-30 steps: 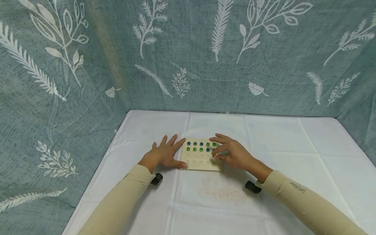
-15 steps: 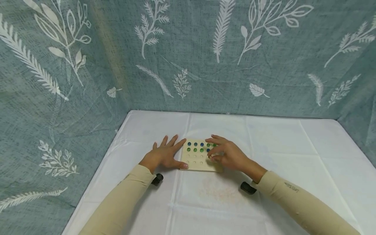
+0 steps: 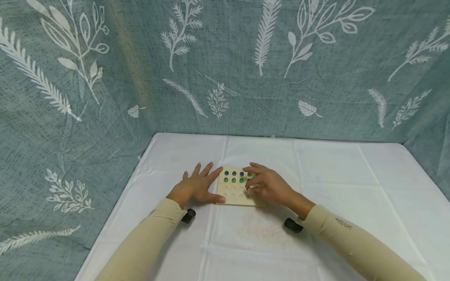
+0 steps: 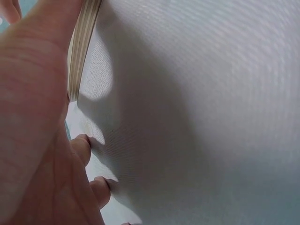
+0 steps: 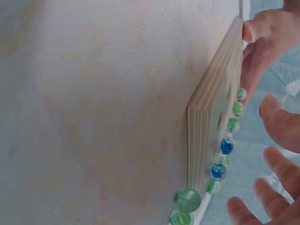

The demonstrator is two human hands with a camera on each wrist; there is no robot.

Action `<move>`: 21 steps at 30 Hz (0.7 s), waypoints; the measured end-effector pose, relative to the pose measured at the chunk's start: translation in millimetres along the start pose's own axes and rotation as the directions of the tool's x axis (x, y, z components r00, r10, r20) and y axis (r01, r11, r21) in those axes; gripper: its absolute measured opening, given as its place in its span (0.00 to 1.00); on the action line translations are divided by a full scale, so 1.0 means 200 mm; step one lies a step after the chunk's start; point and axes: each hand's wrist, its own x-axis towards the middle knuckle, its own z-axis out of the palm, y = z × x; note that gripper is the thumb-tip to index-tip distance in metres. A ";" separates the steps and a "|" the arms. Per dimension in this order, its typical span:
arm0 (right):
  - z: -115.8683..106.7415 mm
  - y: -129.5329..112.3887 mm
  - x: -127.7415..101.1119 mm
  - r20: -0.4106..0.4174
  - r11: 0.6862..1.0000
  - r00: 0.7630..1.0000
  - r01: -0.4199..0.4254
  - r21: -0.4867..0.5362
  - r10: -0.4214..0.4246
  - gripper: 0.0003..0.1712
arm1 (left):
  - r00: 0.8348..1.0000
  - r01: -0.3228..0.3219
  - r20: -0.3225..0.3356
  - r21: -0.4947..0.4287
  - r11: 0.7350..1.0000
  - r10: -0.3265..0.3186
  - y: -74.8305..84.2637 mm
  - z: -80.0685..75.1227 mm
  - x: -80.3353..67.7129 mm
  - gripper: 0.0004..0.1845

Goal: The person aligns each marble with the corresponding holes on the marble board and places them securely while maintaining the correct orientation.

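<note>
right wrist view alone shows two marbles [image 5: 188,200] (green) beside the board [image 5: 199,140].

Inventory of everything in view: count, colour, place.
Cloth: 1, white, lower half of head view
Drapes: count unclear, blue-green with white plant prints, behind and beside the cloth
Board: 1, pale wood, holed, on the cloth
Board marbles: 10 across views, 5 blue, 5 green, two far rows
Loose marbles: 2, green, beside the board
Small item: 1, brownish, pinched by the right hand; identity unclear
Wrist devices: 2, black, one per wrist
Sleeves: 2, beige, forearms
Left hand: 1, at the board's left edge
Right hand: 1, above the board's right part
</note>
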 end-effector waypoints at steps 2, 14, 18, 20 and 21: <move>0.01 0.00 0.01 -0.001 1.000 1.000 0.000 -0.001 0.000 0.06 | 1.000 0.002 0.001 0.004 1.000 -0.002 0.00 0.00 0.00 0.59; 0.02 -0.01 0.06 0.016 0.999 1.000 0.018 -0.034 -0.017 0.07 | 1.000 0.008 0.012 0.002 1.000 -0.008 -0.01 0.00 -0.01 0.59; 0.02 -0.01 0.07 0.024 0.999 0.999 0.025 -0.036 -0.024 0.08 | 1.000 0.009 0.009 0.001 1.000 -0.009 -0.01 0.00 -0.01 0.59; 0.01 -0.02 0.07 0.023 0.999 1.000 0.018 -0.039 -0.017 0.08 | 1.000 0.004 0.008 0.001 1.000 -0.004 -0.01 -0.01 -0.01 0.59; 0.01 -0.02 0.07 0.021 0.999 1.000 0.014 -0.039 -0.014 0.08 | 1.000 0.001 0.007 0.001 1.000 -0.001 0.00 -0.01 -0.01 0.59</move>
